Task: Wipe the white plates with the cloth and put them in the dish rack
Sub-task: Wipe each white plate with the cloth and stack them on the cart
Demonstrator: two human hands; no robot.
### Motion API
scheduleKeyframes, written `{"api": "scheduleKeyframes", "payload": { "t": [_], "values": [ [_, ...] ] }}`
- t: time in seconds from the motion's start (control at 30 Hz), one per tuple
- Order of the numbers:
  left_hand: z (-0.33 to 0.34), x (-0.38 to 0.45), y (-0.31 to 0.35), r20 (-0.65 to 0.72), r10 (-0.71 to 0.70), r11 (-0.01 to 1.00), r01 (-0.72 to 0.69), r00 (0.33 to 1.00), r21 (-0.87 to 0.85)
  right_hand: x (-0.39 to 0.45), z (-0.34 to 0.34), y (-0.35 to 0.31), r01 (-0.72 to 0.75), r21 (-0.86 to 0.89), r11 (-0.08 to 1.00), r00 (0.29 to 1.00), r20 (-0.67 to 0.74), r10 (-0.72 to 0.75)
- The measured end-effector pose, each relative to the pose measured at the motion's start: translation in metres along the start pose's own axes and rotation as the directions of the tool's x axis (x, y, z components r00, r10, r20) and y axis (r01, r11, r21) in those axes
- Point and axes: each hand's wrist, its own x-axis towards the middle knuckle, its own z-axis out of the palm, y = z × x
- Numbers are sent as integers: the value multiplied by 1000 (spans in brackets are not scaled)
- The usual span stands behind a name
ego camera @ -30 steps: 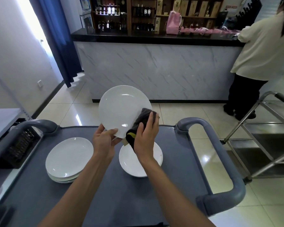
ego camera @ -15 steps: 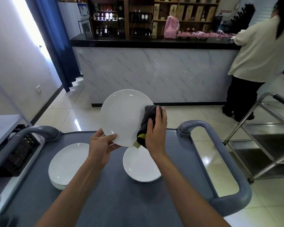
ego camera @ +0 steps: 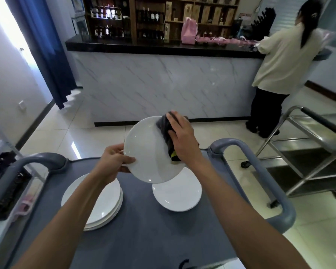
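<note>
One plate (ego camera: 149, 152) is under wiping above the cart (ego camera: 144, 230), left hand (ego camera: 113, 162) pinching its rim, right hand (ego camera: 182, 136) pressing the cloth (ego camera: 163, 125); a stack (ego camera: 103, 202) waits, no rack identifiable.

My right hand (ego camera: 182, 140) covers most of the cloth (ego camera: 166, 131), and the cloth hides the held plate's (ego camera: 147, 152) upper right rim. That plate overlaps the far edge of the single plate (ego camera: 177, 195) below. My left forearm crosses the plate stack (ego camera: 103, 202)
</note>
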Motion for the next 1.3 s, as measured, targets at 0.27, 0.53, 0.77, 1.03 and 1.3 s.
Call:
{"api": "scheduleKeyframes", "payload": {
  "t": [0.27,0.53,0.77,1.03,1.3],
  "values": [
    [-29,12,6,136,83,982,-104,987,159,-1,27,-35,189,-117,975,982,5,-189],
    [-55,11,-6,64,118,988,-124,991,94,-8,38,-38,-64,22,998,996,-57,66],
    [-62,11,-4,25,120,989,-121,992,88,2,39,-29,-108,109,988,994,47,103],
    [-56,13,-11,-35,127,984,-121,991,127,10,41,-16,-161,227,960,984,107,140],
    [-53,23,-7,-63,128,975,-114,990,191,17,42,-3,-238,291,927,961,212,181]
  ]
}}
